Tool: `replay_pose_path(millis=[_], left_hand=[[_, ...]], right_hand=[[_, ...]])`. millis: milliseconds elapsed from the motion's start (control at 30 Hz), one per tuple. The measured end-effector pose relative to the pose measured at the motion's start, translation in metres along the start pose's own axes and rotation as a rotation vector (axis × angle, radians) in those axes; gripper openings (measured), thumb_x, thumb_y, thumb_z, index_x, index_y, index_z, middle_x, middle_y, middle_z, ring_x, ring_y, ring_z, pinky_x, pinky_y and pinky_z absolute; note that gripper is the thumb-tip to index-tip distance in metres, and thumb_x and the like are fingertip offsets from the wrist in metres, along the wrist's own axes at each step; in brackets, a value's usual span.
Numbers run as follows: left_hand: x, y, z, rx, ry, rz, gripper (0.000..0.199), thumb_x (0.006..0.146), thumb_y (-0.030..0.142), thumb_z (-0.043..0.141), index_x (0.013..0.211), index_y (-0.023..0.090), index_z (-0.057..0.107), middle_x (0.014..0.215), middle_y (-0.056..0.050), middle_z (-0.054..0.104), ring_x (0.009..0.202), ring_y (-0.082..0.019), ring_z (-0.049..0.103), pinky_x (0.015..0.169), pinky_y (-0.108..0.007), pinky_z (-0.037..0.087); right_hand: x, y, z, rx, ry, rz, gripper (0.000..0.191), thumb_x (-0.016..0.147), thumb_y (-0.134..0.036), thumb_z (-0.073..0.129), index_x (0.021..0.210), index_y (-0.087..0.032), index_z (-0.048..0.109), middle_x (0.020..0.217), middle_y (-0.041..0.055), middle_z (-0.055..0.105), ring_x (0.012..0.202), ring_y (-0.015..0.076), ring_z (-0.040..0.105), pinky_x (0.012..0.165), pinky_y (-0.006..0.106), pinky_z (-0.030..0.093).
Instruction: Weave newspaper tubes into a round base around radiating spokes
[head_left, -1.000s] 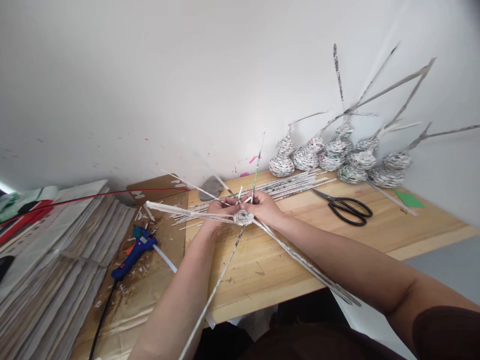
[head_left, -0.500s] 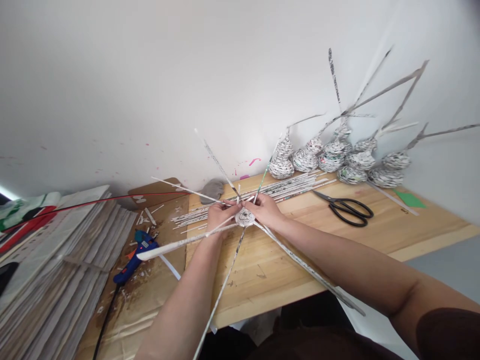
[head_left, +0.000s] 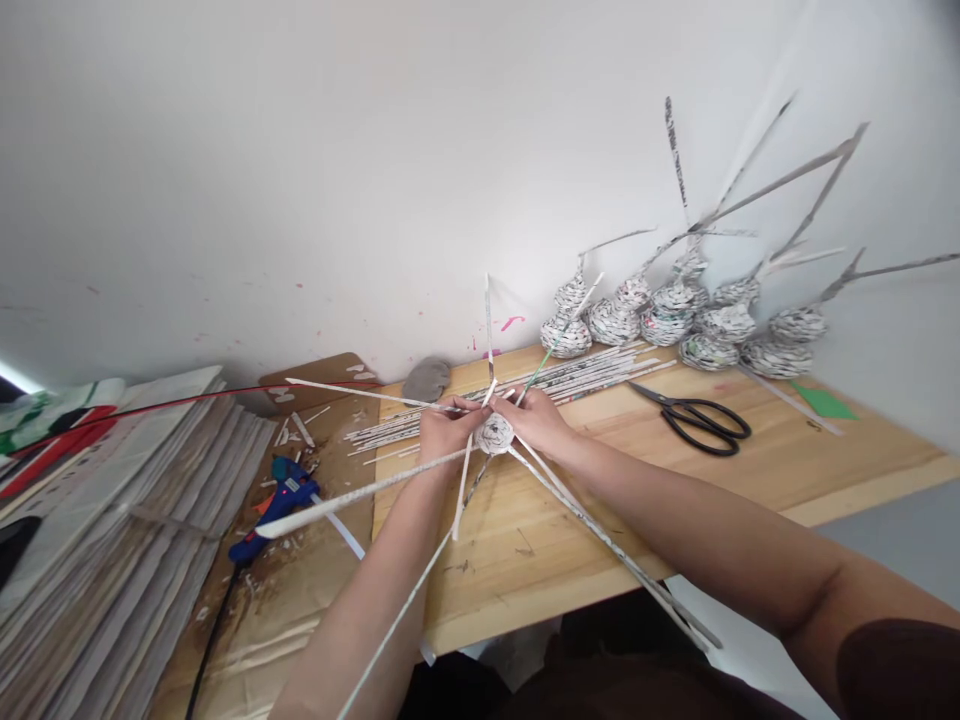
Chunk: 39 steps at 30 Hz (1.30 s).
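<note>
Both hands hold a small round base woven from rolled newspaper (head_left: 494, 435), with several long paper tubes sticking out around it like spokes. My left hand (head_left: 444, 430) pinches the base's far left edge, its fingers closed by the root of the spokes. On the far right edge, my right hand (head_left: 536, 420) is closed on the base too, thumb close to the left fingertips. A short white paper tube (head_left: 463, 490) hangs toward me across the left side of the base. One spoke (head_left: 489, 325) stands up toward the wall. The fingertips partly hide one another.
Behind the hands lies a bundle of paper tubes (head_left: 592, 375). Black scissors (head_left: 705, 420) rest at the right, before several woven gourd shapes (head_left: 709, 350) with upright tubes. At the left are a blue glue gun (head_left: 289, 490), a grey stone-like lump (head_left: 426, 380) and stacked newspapers (head_left: 127, 560).
The base has turned slightly, so its far spokes lean further right. The short white tube has swung from pointing left to hanging toward me. Both hands keep their hold.
</note>
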<state>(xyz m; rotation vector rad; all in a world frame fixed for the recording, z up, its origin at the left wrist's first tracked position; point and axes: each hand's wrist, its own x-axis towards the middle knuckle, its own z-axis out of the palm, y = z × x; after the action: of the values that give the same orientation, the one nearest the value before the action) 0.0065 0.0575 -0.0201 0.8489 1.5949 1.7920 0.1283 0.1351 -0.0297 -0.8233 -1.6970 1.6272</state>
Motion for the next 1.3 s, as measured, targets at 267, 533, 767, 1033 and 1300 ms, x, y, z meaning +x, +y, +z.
replay_pose_path(millis=[267,533,767,1033,1300], left_hand=[[0.008,-0.005,-0.005,0.154,0.000,0.094,0.024,0.049,0.028,0.088,0.062,0.016,0.072,0.059,-0.004,0.068,0.051,-0.013,0.057,0.051,-0.024,0.043],[0.005,0.002,-0.012,-0.060,-0.162,-0.124,0.038,0.043,0.028,0.092,0.073,0.013,0.074,0.067,-0.007,0.070,0.056,-0.016,0.062,0.055,-0.028,0.048],[0.004,0.002,-0.013,-0.247,-0.186,-0.321,0.040,0.045,0.035,0.093,0.069,0.011,0.072,0.060,-0.005,0.066,0.048,-0.012,0.055,0.046,-0.024,0.041],[-0.001,0.010,-0.009,-0.209,-0.222,-0.270,0.044,0.040,0.031,0.094,0.072,0.009,0.074,0.066,-0.009,0.069,0.054,-0.017,0.060,0.055,-0.031,0.047],[0.003,0.003,-0.010,-0.168,-0.127,-0.191,0.034,0.047,0.033,0.089,0.064,0.011,0.069,0.058,-0.006,0.064,0.047,-0.013,0.053,0.048,-0.027,0.039]], right_hand=[[-0.007,-0.010,0.004,0.176,-0.028,0.099,0.030,0.069,-0.045,0.072,0.067,-0.016,0.065,0.054,0.0001,0.061,0.044,0.0129,0.053,0.040,0.025,0.043],[-0.005,-0.010,0.003,0.167,0.019,0.131,0.017,0.068,-0.034,0.070,0.067,-0.018,0.065,0.057,0.0016,0.065,0.052,0.0181,0.061,0.044,0.028,0.050],[-0.001,-0.005,0.000,0.081,0.024,0.060,0.013,0.072,-0.032,0.064,0.068,-0.019,0.064,0.054,-0.0008,0.064,0.046,0.0154,0.057,0.042,0.026,0.046],[-0.005,-0.007,0.003,0.148,-0.031,0.013,0.026,0.070,-0.043,0.072,0.078,-0.019,0.065,0.061,0.0000,0.067,0.050,0.0165,0.061,0.045,0.027,0.049],[-0.004,-0.011,0.001,0.176,0.079,-0.026,0.043,0.066,-0.059,0.074,0.072,-0.020,0.058,0.066,0.0035,0.068,0.057,0.0185,0.064,0.053,0.031,0.052]])
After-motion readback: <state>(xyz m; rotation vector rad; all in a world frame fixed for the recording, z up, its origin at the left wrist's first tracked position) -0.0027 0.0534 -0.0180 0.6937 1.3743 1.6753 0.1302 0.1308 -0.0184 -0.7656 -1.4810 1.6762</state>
